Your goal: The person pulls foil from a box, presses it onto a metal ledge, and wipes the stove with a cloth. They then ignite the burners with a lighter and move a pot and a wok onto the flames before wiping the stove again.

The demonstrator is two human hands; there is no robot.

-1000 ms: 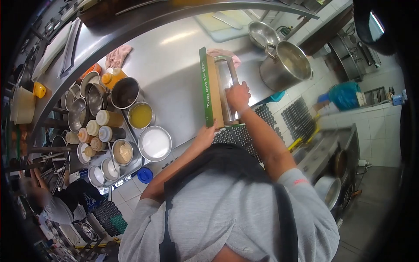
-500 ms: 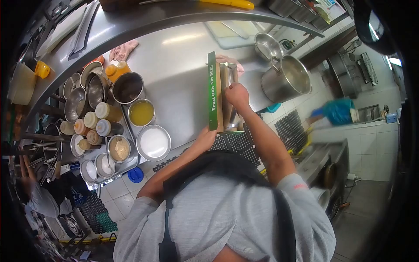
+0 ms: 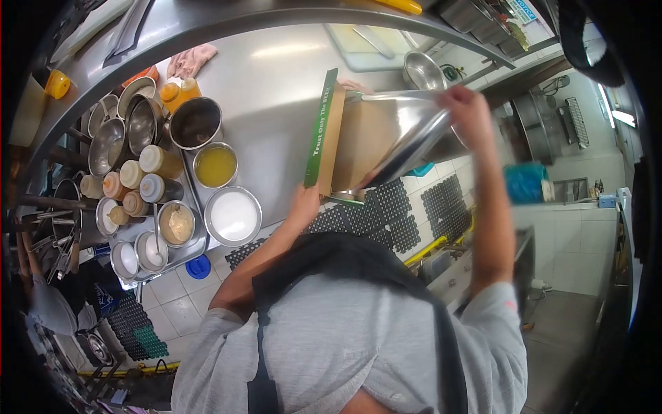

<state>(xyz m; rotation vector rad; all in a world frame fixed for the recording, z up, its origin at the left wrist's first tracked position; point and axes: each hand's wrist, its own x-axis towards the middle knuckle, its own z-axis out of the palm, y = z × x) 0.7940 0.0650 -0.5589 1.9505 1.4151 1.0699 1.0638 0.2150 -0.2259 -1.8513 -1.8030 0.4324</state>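
Note:
A long cardboard foil box (image 3: pixel 322 131) with a green printed lid flap stands open at the front edge of the steel counter. My left hand (image 3: pixel 304 205) grips its near end by the flap. From the box a wide, shiny sheet of aluminium foil (image 3: pixel 408 124) stretches out to the right. My right hand (image 3: pixel 466 114), raised and a little blurred, is closed on the foil's far corner. The sheet hangs slanted, and brown cardboard colour shows on its surface. Part of a large steel pot is hidden behind the foil and my right arm.
Left on the steel counter (image 3: pixel 265 103) are a dark pot (image 3: pixel 196 123), a bowl of yellow liquid (image 3: pixel 215 165), a bowl of white contents (image 3: pixel 233 216) and several squeeze bottles (image 3: pixel 161 162). Behind lie a cutting board (image 3: pixel 345 45) with a knife and a steel bowl (image 3: pixel 423 71). A shelf overhangs the back.
My right hand has moved up and right from the box, drawing out a broad sheet of foil. The box has tilted and shifted slightly left with my left hand.

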